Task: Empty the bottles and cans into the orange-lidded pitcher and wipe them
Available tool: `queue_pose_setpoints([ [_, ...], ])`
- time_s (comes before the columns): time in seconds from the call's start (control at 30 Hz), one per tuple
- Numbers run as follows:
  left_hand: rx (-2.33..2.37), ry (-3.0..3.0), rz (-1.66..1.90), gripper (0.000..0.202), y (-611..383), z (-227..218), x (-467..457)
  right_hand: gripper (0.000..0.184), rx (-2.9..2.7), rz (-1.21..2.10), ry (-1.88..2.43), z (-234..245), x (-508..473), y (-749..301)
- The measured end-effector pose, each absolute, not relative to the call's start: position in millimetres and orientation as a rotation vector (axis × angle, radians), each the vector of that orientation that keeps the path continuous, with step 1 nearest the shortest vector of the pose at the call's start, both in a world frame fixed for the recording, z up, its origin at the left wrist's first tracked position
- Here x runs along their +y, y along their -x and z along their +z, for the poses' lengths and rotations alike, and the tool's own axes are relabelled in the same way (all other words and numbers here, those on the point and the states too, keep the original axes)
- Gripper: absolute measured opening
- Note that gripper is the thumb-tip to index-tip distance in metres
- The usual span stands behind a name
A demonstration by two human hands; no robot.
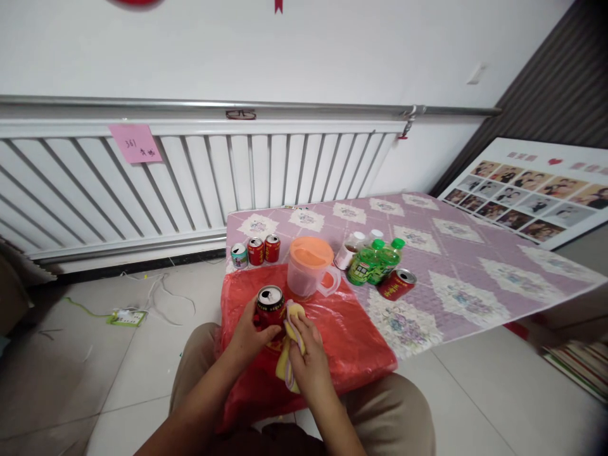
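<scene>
My left hand (251, 337) is wrapped round a dark red drink can (270, 307), which is upright with its top opened. In my right hand (310, 354) is a folded yellow cloth (295, 313) with a pale purple edge, pressed close to the can's right side. Beneath both hands spreads a red plastic sheet (351, 335) that covers the table's front edge and hangs over my lap. Just behind the can stands a clear pitcher (306, 275) with an orange lid (311, 252) and its handle to the right.
Two red cans (256, 252) and a teal can (239, 256) stand back left. Right of the pitcher are green bottles (365, 263), a white-capped bottle (349, 251) and a tilted red can (398, 285). The flowered tablecloth (456, 253) reaches a photo board (522, 190); a radiator (266, 164) lines the wall.
</scene>
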State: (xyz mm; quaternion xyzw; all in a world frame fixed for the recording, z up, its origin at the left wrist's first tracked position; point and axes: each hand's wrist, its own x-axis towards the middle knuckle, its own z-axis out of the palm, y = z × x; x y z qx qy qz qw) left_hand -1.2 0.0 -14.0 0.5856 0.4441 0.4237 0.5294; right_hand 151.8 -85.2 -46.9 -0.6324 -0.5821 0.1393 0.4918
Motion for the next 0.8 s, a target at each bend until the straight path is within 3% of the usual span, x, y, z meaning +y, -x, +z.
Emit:
queue_pose_setpoints([
  [0.17,0.842,-1.367,0.895,0.066,7,-2,-3,0.049,-1.312,0.406,1.506,-42,-81,-163],
  [0.53,0.809,-1.409,0.881,0.066,7,-14,-1,0.049,-1.234,0.497,1.493,-45,-79,-158],
  [0.8,0.935,-1.34,1.019,0.067,-3,-32,-3,0.05,-1.456,0.202,1.451,-18,-83,-152],
])
